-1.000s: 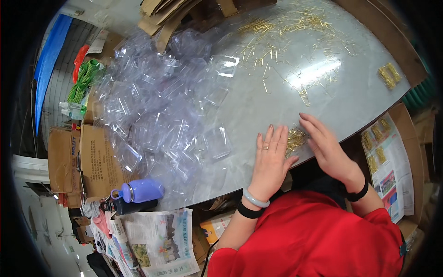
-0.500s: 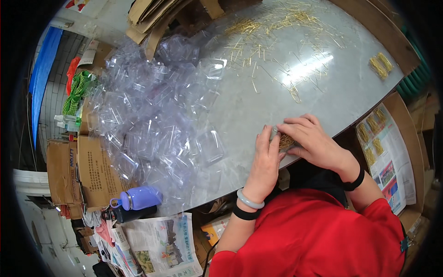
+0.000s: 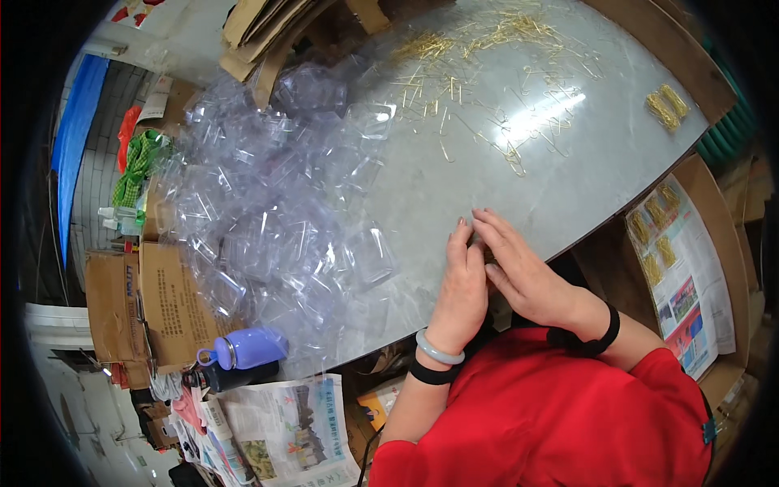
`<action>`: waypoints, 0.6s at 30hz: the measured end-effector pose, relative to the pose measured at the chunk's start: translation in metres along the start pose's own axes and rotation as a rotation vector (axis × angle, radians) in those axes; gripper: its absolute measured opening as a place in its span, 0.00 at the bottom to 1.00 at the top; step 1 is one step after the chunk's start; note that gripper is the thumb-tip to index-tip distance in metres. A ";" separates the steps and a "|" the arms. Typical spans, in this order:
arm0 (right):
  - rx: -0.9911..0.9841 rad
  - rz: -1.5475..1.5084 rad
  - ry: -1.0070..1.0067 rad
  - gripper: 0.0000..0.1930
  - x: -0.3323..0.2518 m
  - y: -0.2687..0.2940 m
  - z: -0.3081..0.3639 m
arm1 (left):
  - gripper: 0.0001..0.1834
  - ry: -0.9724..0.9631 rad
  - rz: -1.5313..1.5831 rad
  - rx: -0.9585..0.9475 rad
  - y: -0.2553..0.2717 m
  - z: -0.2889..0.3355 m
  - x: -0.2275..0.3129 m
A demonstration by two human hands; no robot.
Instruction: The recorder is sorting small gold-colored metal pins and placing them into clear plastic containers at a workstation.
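At the near edge of the grey table (image 3: 422, 187), my left hand (image 3: 460, 284) and my right hand (image 3: 527, 280) are closed palm to palm. A bit of a bundle of gold wire hooks (image 3: 489, 255) shows between them; the rest is hidden. Whether a plastic case surrounds this bundle I cannot tell. Loose gold hooks (image 3: 519, 34) lie scattered across the far part of the table. To the left is a big heap of clear plastic cases (image 3: 268, 203), one of which (image 3: 371, 256) lies near my left hand.
Two packs of gold hooks (image 3: 667, 107) sit at the table's right edge. Below it, a newspaper-lined carton (image 3: 736, 276) holds several more packs. A purple bottle (image 3: 258, 347), cardboard boxes (image 3: 174, 300) and a newspaper (image 3: 284, 430) are at the left. Folded cardboard (image 3: 264, 32) stands behind the heap.
My right hand has moved left and closed against my left hand. The gold hooks between them, plainly visible before, are now almost covered.
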State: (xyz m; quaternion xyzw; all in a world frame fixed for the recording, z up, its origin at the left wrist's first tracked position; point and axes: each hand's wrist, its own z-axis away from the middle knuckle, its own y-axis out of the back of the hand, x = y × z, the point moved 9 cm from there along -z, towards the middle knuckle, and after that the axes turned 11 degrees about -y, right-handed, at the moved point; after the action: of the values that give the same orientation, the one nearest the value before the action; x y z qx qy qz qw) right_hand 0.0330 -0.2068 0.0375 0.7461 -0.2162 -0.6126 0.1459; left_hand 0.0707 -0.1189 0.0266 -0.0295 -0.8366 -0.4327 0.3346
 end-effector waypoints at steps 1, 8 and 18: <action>-0.011 -0.011 -0.006 0.31 0.000 -0.002 -0.003 | 0.28 -0.001 -0.009 -0.012 0.000 0.001 -0.002; 0.105 0.455 0.195 0.25 -0.015 -0.005 0.007 | 0.27 -0.081 -0.084 -0.011 -0.004 0.012 -0.003; 0.110 0.559 0.220 0.21 -0.011 -0.016 0.009 | 0.26 0.063 -0.001 0.196 0.010 0.032 0.000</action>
State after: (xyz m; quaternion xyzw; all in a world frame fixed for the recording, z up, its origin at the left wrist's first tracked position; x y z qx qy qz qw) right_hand 0.0245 -0.1866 0.0371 0.7265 -0.4286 -0.4516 0.2908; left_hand 0.0573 -0.0890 0.0204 0.0174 -0.8640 -0.3494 0.3620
